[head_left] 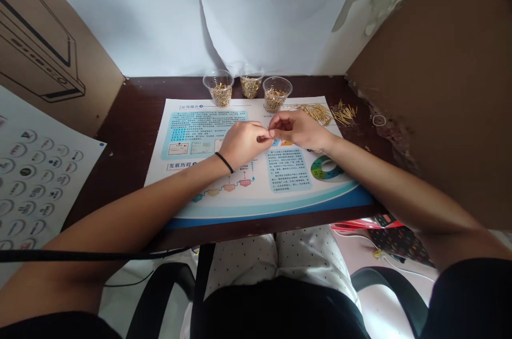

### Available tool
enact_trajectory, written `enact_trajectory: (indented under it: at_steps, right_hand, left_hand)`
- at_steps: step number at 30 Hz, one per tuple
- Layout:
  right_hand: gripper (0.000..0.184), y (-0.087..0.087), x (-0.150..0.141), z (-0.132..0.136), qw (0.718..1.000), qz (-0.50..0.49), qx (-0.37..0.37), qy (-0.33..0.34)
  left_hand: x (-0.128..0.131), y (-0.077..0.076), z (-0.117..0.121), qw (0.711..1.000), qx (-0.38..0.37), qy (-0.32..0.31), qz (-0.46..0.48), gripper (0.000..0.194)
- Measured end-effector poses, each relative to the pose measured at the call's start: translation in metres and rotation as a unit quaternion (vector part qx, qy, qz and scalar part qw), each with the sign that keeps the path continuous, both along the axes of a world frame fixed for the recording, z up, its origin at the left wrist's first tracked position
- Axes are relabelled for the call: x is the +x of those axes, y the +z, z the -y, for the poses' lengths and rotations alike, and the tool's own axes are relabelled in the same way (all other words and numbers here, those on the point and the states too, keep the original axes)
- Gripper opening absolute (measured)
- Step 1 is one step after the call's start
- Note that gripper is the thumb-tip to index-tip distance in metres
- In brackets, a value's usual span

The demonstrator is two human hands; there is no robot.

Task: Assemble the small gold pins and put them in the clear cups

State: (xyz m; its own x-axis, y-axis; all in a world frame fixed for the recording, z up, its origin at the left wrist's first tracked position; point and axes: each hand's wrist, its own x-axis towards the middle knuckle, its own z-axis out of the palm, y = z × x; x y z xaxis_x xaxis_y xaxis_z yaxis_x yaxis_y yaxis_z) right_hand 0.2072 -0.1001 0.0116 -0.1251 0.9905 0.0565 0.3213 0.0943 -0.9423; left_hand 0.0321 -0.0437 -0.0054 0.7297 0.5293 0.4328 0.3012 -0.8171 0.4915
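Note:
My left hand and my right hand meet fingertip to fingertip above a printed poster on a dark brown table. Both hands are pinched closed around a tiny part at the point where they touch, too small to name. A black band sits on my left wrist. Three clear plastic cups filled with small brass pins stand just behind the hands. A loose pile of brass pins lies to the right of the cups, close to my right hand.
More scattered pins and a small ring lie at the table's right. Cardboard panels wall both sides, white plastic sheeting hangs behind. A sheet of round stickers lies at left. A black cable crosses under my left arm.

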Motion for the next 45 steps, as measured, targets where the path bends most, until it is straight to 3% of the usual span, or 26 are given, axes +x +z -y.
enact_trajectory:
  at_steps: [10, 21, 26, 28, 30, 32, 35, 38, 41, 45]
  right_hand:
    - [0.035, -0.008, 0.002, -0.002, 1.000, -0.008, 0.003, 0.018]
    - [0.036, -0.002, 0.000, 0.002, 1.000, 0.015, -0.007, 0.009]
    - [0.024, 0.001, 0.001, 0.006, 0.999, 0.017, -0.029, 0.000]
    - [0.018, 0.001, 0.001, 0.009, 0.998, 0.063, -0.001, -0.002]
    - [0.012, 0.001, 0.001, 0.010, 0.986, 0.151, 0.073, -0.005]
    - [0.009, 0.000, 0.002, 0.012, 0.955, 0.252, 0.157, 0.000]
    - [0.016, 0.000, 0.005, 0.013, 0.906, 0.367, 0.210, 0.033]
    - [0.016, 0.000, 0.008, 0.014, 0.876, 0.438, 0.197, 0.050]
    - [0.010, -0.001, 0.009, 0.014, 0.866, 0.463, 0.181, 0.043]
    - [0.008, -0.001, 0.007, 0.015, 0.919, 0.358, 0.162, 0.030]
  left_hand:
    - [0.000, 0.002, 0.001, 1.000, -0.008, 0.004, -0.020, 0.025]
    - [0.000, 0.001, 0.002, 0.999, 0.004, 0.011, -0.031, 0.025]
    - [0.001, 0.005, 0.003, 0.997, -0.012, 0.039, -0.059, 0.023]
    - [0.001, 0.006, 0.004, 0.996, -0.025, 0.050, -0.064, 0.021]
    - [0.001, 0.007, 0.004, 0.996, -0.033, 0.057, -0.067, 0.022]
    - [0.002, 0.007, 0.004, 0.995, -0.037, 0.061, -0.070, 0.020]
    - [0.001, 0.007, 0.004, 0.995, -0.053, 0.058, -0.059, 0.014]
    - [-0.003, 0.008, 0.000, 0.992, -0.116, 0.048, -0.017, 0.012]
    - [-0.008, 0.009, -0.008, 0.964, -0.261, 0.035, 0.045, 0.020]
    - [-0.012, 0.011, -0.011, 0.913, -0.388, 0.017, 0.128, 0.018]
